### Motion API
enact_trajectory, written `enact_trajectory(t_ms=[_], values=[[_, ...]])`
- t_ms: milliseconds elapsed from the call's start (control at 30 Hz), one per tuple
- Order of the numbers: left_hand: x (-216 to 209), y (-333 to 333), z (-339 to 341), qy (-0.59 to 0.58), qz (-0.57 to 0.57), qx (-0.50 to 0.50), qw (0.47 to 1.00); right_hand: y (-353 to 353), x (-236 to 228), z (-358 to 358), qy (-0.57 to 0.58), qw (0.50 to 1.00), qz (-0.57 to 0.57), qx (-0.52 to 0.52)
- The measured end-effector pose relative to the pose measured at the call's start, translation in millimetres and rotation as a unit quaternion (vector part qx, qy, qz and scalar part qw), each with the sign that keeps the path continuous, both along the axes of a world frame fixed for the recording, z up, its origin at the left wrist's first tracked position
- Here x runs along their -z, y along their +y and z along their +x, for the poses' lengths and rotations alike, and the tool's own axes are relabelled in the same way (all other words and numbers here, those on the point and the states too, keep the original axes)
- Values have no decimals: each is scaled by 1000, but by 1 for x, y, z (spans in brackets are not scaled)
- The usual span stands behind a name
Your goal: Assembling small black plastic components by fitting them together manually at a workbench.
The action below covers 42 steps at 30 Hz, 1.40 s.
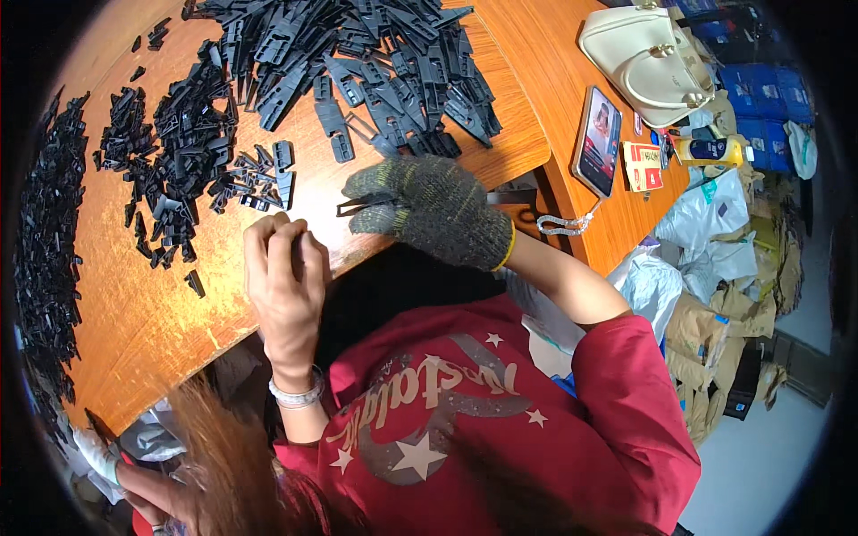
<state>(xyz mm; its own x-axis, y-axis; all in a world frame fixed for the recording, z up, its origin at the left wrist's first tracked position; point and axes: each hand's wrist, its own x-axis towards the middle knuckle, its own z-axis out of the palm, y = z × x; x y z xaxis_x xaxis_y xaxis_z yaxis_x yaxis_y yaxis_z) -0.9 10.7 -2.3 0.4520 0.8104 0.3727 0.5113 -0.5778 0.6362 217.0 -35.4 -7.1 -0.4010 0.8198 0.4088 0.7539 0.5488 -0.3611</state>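
My left hand (288, 272) is bare and closed, its fingers curled together at the table's near edge; whatever they may hold is hidden. Just to its right, my right hand (429, 210) wears a dark grey knitted glove. Between its thumb and fingers it pinches a small black forked piece (351, 207), whose tips point left toward my left hand. Beyond both hands lies a heap of long black plastic parts (375, 80). A small group of black plastic pieces (255, 177) sits right beyond my left hand.
Piles of small black pieces (183, 134) cover the wooden table's (201, 308) left side. To the right are a phone (597, 143), a red-and-white card (643, 166), a cream handbag (645, 62) and a yellow bottle (712, 150). Another person's arm (156, 489) shows at the lower left.
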Motion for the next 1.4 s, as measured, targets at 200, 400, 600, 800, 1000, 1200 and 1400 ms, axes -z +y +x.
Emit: enact_trajectory(t_ms=[200,400,600,800,1000,1200,1400], values=[[6,1,-3,-41,-47,-10,998,3,-3,-5,130,983,-116,48],[11,4,-3,-53,35,-2,998,5,-12,-9,139,966,-190,105],[12,4,-6,-69,-10,-9,998,5,-15,-10,168,955,-214,115],[10,13,3,-67,-38,73,994,3,-8,-9,151,960,-199,124],[11,17,5,-38,11,62,997,3,-6,-11,157,961,-189,129],[9,16,3,-31,-11,38,999,1,-7,-12,352,877,-299,134],[13,19,3,-82,-18,45,995,7,-24,-14,198,933,-274,122]])
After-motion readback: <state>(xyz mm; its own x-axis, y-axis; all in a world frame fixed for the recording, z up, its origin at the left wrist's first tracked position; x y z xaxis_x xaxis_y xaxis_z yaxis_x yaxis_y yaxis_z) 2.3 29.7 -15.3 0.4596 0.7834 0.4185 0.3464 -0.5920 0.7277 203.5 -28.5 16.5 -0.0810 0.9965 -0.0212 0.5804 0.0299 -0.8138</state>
